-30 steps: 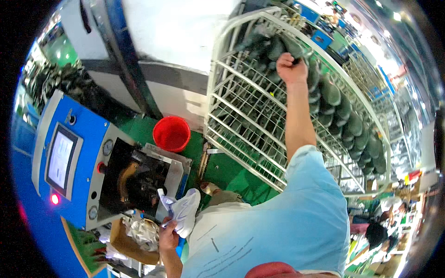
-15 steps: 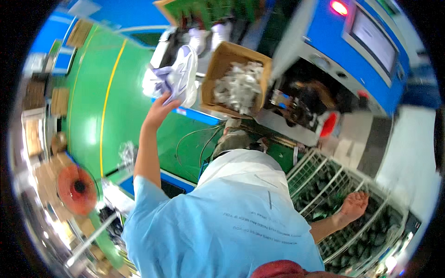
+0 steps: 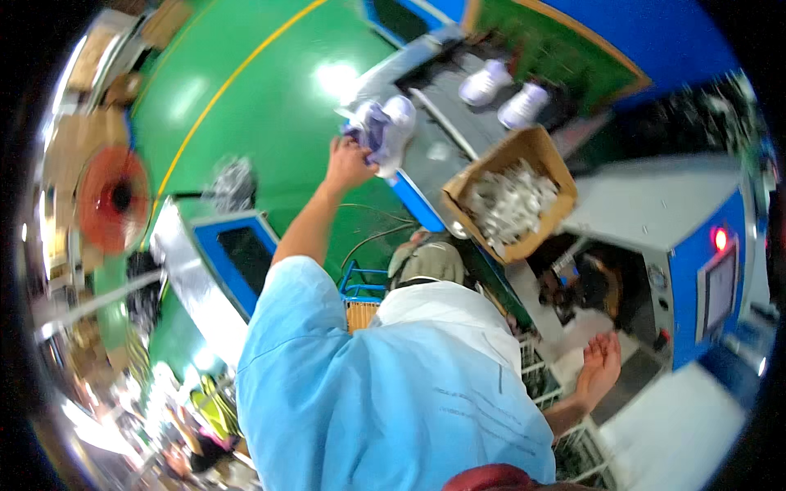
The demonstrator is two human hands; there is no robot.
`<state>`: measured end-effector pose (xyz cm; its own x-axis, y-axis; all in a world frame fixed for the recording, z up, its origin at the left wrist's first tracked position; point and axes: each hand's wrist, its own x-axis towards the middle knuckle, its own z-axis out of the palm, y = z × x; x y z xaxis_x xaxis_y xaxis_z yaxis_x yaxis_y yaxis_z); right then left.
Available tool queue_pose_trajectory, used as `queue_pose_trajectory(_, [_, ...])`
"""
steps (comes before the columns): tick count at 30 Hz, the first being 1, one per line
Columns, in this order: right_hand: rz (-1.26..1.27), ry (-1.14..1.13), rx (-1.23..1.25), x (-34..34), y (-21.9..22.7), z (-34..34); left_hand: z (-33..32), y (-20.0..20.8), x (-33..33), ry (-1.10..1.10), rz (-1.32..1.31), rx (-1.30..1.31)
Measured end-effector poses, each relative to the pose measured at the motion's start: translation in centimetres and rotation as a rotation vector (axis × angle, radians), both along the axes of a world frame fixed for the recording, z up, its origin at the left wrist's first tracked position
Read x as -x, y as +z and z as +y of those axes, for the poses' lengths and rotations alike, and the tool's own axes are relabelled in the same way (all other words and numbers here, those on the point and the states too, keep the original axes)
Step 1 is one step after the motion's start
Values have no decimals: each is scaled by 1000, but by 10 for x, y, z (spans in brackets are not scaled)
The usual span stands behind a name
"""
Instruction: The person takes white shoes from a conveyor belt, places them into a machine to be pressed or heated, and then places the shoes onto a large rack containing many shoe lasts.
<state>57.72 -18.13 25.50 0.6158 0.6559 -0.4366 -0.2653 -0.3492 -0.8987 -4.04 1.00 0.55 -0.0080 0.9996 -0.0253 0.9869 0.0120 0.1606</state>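
Observation:
My left hand is closed on the collar of a white and purple sneaker, held out over the edge of a grey bench. Part of the sneaker is blurred, and I cannot tell whether a second one lies beside it. Farther back stand two more white sneakers, one on the left and one on the right. My right hand is empty, palm up, its fingers loosely bent and somewhat apart, beside the machine's front.
A cardboard box of white crumpled pieces stands at the bench's near right. Right of it is a blue and grey machine with a screen and red light. White wire racks are low right. An orange fan stands far left.
The whole view has swung round. My left hand still holds the sneaker. My right hand, formerly curled over the wire rack, is now beside the machine with its fingers loosened.

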Motion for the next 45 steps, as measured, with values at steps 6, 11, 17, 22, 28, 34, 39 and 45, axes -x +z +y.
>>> queue_pose_trajectory(6, [-28, 327, -4, -9, -16, 44, -193, 68, 79, 289, -81, 86])
queue_pose_trajectory(11, [-54, 536, -9, 14, -24, 73, -413, 98, 137, 881, -331, 214])
queue_pose_trajectory(17, [-96, 736, 35, 41, -33, 85, -498, 111, 78, 1273, -386, -55])
queue_pose_trajectory(22, [-157, 893, -5, 58, -49, 81, -560, 104, 68, 1392, -276, -92])
queue_pose_trajectory(28, [-101, 1075, 121, 118, -86, 45, -649, 140, -8, 1338, -140, -152])
queue_pose_trajectory(34, [-282, 1523, 209, 173, -128, -6, -715, 129, -40, 1557, -335, -372])
queue_pose_trajectory(39, [-592, 1775, 262, 221, -153, -24, -692, 98, 6, 1431, -42, -430])
queue_pose_trajectory(45, [-933, 2253, 375, 293, -192, -10, -708, 3, 101, 1577, 29, -509])
